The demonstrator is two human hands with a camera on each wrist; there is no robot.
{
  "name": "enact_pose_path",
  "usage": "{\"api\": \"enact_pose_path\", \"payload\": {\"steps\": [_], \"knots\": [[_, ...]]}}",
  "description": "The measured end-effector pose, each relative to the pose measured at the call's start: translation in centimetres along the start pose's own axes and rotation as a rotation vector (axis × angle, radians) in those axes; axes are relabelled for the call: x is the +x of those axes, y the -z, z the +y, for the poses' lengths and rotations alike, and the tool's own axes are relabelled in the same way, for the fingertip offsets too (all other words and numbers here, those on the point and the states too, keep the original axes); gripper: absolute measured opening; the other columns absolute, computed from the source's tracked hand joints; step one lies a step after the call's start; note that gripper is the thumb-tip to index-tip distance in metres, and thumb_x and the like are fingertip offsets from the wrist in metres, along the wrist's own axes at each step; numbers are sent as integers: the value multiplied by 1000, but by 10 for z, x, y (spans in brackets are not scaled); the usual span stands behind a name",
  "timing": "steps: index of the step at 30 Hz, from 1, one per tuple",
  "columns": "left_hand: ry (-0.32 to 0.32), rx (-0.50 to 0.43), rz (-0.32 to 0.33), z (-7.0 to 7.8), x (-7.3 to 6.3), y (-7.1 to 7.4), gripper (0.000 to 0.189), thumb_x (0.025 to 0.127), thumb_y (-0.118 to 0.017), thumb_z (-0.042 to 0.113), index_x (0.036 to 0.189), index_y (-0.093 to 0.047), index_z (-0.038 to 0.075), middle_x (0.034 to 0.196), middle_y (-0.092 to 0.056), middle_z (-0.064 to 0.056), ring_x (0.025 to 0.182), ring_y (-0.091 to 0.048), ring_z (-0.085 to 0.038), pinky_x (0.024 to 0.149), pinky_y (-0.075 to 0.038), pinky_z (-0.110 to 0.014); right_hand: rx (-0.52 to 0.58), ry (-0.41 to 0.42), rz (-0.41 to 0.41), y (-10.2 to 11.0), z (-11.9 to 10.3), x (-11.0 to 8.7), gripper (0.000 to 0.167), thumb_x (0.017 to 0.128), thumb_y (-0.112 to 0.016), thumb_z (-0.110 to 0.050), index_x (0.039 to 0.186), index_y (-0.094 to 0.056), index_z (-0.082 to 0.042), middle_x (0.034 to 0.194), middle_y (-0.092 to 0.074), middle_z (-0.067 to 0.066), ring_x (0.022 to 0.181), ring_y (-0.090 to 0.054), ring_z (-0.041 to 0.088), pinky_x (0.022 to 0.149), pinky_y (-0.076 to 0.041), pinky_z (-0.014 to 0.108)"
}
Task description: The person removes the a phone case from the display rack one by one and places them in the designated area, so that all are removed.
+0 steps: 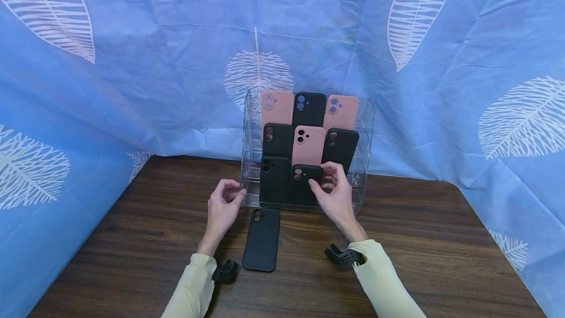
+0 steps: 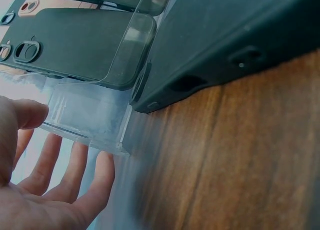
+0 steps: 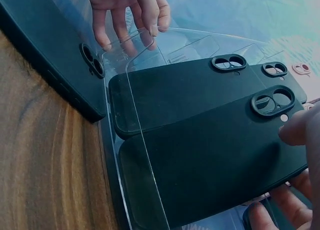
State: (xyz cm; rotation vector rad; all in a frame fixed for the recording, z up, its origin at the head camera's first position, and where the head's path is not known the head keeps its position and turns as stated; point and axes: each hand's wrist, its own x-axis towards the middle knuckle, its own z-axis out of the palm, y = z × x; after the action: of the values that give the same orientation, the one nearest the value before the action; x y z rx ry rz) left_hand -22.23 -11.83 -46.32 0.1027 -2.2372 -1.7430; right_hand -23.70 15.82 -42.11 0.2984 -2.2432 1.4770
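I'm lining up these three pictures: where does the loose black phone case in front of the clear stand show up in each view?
Head: the loose black phone case is low in the picture, just left of centre.
Left wrist: the loose black phone case fills the upper right.
Right wrist: the loose black phone case is at the upper left.
Shared landmark: the clear stand, next to the case's camera-hole end.

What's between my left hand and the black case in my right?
Head view: a bare stretch of clear stand, then the other front-row black case.
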Motion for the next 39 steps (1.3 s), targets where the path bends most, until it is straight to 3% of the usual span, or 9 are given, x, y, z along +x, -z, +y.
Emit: {"api": "enact_pose_path", "payload": {"steps": [5, 10, 14, 34, 39], "knots": [[2, -5, -2, 0, 1, 0, 19, 96, -71, 16, 112, -63, 9, 120, -68, -12, 105, -72, -32, 96, -57, -52, 100, 17, -5, -1, 2, 0, 43, 88, -72, 4, 126, -52, -2, 116, -67, 20, 96, -67, 23, 80, -54, 16], [1, -6, -4, 0, 1, -1, 19, 96, -71, 17, 112, -63, 9, 120, -68, -12, 105, -72, -32, 95, -57, -51, 210, 18, -20, 0, 4, 2, 41, 88, -67, 12, 124, -50, 2, 108, -69, 26, 86, -67, 10, 76, -56, 15], [-3, -6, -5, 1, 0, -1, 19, 96, -71, 16, 113, -63, 10, 120, -68, -12, 105, -72, -31, 96, -57, -51, 264, 6, -36, 1, 4, 3, 40, 88, -65, 14, 123, -49, 4, 108, -68, 30, 84, -67, 8, 77, -58, 16], [-21, -15, 7, 0, -1, -1, 19, 96, -71, 14, 113, -62, 9, 119, -68, -14, 106, -72, -34, 96, -57, -52, 311, 49, 7, 5, -17, 9, 41, 87, -63, 19, 123, -47, 6, 109, -67, 29, 86, -69, 7, 81, -59, 18], [-23, -10, 11, 0, -1, -1, 19, 96, -71, 14, 112, -62, 9, 119, -69, -14, 105, -72, -34, 96, -57, -53, 314, 42, -16, 7, -23, 5, 42, 87, -64, 18, 123, -48, 6, 107, -69, 21, 85, -70, 7, 82, -60, 19]]}}
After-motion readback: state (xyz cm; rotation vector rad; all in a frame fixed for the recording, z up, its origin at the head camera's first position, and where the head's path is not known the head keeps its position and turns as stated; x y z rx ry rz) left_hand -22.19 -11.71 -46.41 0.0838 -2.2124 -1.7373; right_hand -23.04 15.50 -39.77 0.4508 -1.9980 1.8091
